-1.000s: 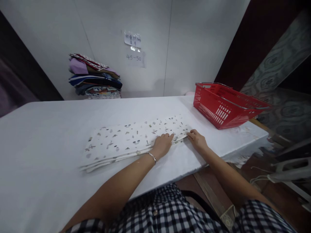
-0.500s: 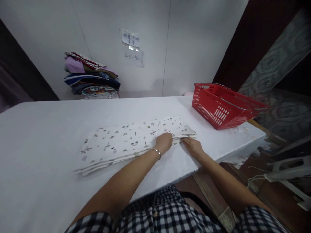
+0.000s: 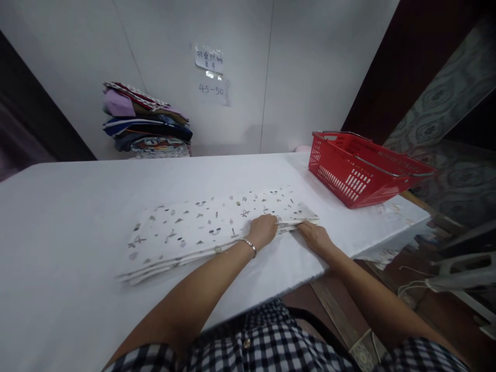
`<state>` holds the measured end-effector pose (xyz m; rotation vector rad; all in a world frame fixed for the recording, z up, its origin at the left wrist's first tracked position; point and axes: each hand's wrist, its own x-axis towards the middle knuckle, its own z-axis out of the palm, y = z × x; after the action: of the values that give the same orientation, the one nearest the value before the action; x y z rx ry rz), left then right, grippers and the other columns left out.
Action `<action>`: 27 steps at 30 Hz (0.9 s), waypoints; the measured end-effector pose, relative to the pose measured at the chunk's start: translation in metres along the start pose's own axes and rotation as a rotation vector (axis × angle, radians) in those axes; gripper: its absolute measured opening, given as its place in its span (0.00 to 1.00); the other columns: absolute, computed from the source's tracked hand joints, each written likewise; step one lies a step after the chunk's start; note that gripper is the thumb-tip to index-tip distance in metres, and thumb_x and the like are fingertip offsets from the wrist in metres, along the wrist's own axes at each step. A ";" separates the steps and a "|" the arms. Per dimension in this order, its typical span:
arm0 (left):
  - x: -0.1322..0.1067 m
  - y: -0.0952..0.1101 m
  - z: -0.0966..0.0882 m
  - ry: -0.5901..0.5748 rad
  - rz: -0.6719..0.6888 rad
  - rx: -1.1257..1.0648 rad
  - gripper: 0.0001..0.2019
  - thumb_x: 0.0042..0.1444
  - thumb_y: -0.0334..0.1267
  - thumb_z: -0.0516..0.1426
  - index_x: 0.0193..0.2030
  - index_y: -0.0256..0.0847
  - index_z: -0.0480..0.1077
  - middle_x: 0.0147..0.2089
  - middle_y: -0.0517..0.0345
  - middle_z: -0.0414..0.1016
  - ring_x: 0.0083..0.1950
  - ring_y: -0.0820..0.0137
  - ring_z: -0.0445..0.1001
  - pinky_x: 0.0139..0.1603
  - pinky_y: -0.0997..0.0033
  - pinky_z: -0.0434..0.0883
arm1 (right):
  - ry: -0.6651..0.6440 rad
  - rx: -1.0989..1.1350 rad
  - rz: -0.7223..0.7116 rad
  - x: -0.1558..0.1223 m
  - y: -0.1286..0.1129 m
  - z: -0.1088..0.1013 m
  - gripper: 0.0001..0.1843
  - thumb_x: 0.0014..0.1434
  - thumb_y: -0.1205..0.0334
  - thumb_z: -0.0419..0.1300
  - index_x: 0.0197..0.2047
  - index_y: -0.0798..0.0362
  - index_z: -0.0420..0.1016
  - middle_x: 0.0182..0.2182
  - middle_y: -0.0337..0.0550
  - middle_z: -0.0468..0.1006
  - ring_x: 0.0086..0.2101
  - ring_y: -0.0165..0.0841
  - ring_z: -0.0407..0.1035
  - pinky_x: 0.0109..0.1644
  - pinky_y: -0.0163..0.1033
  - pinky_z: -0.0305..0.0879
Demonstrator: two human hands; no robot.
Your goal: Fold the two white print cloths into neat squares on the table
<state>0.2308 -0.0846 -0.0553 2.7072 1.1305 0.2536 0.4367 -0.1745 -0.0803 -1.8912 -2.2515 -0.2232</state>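
Note:
A white cloth (image 3: 201, 222) with small grey and brown prints lies folded in a long strip of several layers on the table. My left hand (image 3: 263, 230), with a silver bracelet at the wrist, is closed on the cloth's near edge, right of its middle. Close beside it, my right hand (image 3: 314, 237) grips the same edge near the right end, its fingertips hidden at the layers. The left end of the cloth lies flat, with its layers slightly fanned.
A red plastic basket (image 3: 349, 173) with metal handles stands at the table's right end. Against the wall at the back left is a stack of folded fabrics (image 3: 147, 124). Handwritten paper signs (image 3: 210, 77) hang on the wall. A white stool (image 3: 465, 274) stands on the floor at right.
My right hand has shifted slightly right along the near edge of the cloth. My left hand keeps its hold in nearly the same place. The view has moved a little.

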 end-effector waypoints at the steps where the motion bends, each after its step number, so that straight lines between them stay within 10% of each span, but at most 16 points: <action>1: 0.000 0.000 0.000 0.001 0.008 0.003 0.10 0.60 0.39 0.47 0.40 0.42 0.68 0.42 0.54 0.73 0.45 0.64 0.71 0.40 0.66 0.67 | -0.011 0.002 -0.011 -0.002 0.001 -0.001 0.17 0.66 0.62 0.42 0.41 0.52 0.72 0.39 0.46 0.74 0.38 0.32 0.68 0.39 0.34 0.62; 27: -0.008 0.008 0.007 -0.015 0.180 0.133 0.11 0.60 0.29 0.45 0.43 0.39 0.66 0.43 0.49 0.69 0.47 0.63 0.66 0.43 0.63 0.65 | -0.117 -0.019 -0.040 -0.005 -0.014 -0.013 0.14 0.65 0.65 0.42 0.38 0.54 0.68 0.35 0.45 0.74 0.35 0.31 0.68 0.39 0.33 0.61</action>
<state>0.2320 -0.0967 -0.0608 2.9271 0.9312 0.1897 0.4240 -0.1848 -0.0689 -1.9170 -2.3729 -0.1437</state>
